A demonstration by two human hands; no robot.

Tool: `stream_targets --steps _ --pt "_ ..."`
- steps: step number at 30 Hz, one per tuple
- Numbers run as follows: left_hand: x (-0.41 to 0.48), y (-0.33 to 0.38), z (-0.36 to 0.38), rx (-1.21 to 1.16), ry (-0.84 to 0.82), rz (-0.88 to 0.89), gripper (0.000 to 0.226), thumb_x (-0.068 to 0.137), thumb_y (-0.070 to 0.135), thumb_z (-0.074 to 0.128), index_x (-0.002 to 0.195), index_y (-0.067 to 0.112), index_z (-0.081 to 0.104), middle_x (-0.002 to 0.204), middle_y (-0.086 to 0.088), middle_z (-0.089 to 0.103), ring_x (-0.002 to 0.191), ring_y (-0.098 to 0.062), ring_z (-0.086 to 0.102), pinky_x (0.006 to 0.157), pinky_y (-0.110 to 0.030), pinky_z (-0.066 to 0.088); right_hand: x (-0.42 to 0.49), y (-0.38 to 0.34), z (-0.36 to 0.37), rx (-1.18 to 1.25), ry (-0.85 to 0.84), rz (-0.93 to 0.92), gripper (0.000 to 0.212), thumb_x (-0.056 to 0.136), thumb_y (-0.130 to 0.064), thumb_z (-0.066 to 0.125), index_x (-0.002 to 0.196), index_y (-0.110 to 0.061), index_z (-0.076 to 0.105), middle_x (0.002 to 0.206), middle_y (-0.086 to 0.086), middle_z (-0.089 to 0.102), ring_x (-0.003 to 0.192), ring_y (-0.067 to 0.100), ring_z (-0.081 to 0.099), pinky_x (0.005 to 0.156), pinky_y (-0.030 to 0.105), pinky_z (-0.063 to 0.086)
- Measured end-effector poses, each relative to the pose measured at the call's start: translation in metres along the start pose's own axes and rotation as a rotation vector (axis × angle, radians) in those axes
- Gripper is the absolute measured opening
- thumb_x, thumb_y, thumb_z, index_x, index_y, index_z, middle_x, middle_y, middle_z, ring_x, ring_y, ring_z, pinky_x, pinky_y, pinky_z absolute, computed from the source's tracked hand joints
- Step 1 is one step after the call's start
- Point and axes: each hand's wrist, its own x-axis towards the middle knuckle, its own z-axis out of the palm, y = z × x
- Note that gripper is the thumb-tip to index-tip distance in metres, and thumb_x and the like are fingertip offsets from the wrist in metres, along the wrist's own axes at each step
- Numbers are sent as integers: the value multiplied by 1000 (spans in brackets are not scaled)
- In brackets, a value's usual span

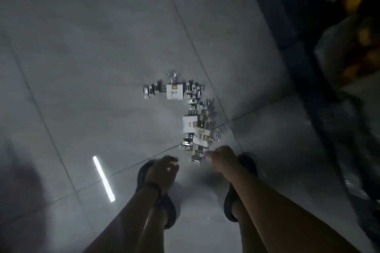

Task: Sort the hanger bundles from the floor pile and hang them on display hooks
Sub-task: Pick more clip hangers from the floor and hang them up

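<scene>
- Fingers of the left hand [162, 168] curl inward loosely; whether they pinch anything cannot be told through the blur.
- Hanger bundles [192, 121] lie in a crooked line on the grey tiled floor [92, 57], metal clips and white card labels [174, 91] showing.
- Right hand [221, 158] is closed at the pile's near end, seemingly touching it.
- Dark shelving [308, 57] stands at far right.

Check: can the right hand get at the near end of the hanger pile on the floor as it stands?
Probably yes. The right hand is already at the near end of the hanger pile, with nothing between them; contact is too blurred to confirm.
</scene>
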Motion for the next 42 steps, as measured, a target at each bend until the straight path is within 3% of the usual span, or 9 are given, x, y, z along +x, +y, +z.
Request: stream_targets --steps 7,16,23,26,29,33,37,40,42 --pt "137 -34 88 54 10 127 73 97 -8 48 158 29 36 168 -2 31 156 -25 28 128 -46 28 132 33 70 465 158 127 39 85 -36 83 110 -9 72 94 5 74 72 13 69 36 13 40" --pt "167 -48 109 294 -161 168 81 101 14 58 166 36 13 176 6 1 161 -26 8 132 -46 15 128 39 80 574 311 -76 19 97 -41 69 92 -23 69 76 1 76 63 16 74 57 37 62" --pt "165 -15 87 210 -71 189 46 104 19 55 149 19 49 149 -10 55 128 -28 58 108 -38 48 91 46 21 605 380 -233 15 100 -34 65 110 -23 67 100 0 76 77 15 78 63 43 64" --pt "146 0 68 2 357 285 68 94 19 73 154 13 41 155 -13 41 136 -25 47 109 -31 43 86 33 -5 482 166 -359 13 98 -30 69 108 -21 71 99 1 78 77 21 78 54 33 56" --pt "129 15 40 385 615 634 92 82 39 78 158 12 35 165 -17 30 154 -38 27 122 -52 35 94 12 -17 -22 1 -517 22 94 -36 73 113 -23 73 102 -8 75 76 14 77 62 32 63" --pt "130 17 5 841 363 678 81 81 68 71 144 21 56 147 -4 61 148 -28 45 128 -61 17 96 -28 -8 -394 -224 -714 18 92 -38 74 105 -26 77 90 -11 75 71 6 72 72 27 59" --pt "141 0 -21 465 12 323 44 84 63 75 116 35 64 100 8 77 95 -16 72 95 -41 57 104 -40 10 -467 63 -888 39 106 -47 47 99 -21 74 79 -5 71 68 7 68 61 24 54" --pt "144 -29 -31 303 124 199 34 82 59 79 97 34 62 86 11 72 81 -11 68 80 -38 61 131 -31 32 -184 494 -611 34 108 -40 43 91 -17 61 81 -1 64 72 15 61 60 31 44" --pt "142 -52 -34 221 165 120 35 79 57 82 91 32 61 75 11 74 74 -8 70 75 -37 62 147 -24 53 -31 443 -217 40 100 -48 57 97 -9 64 87 5 68 72 18 58 59 28 39"
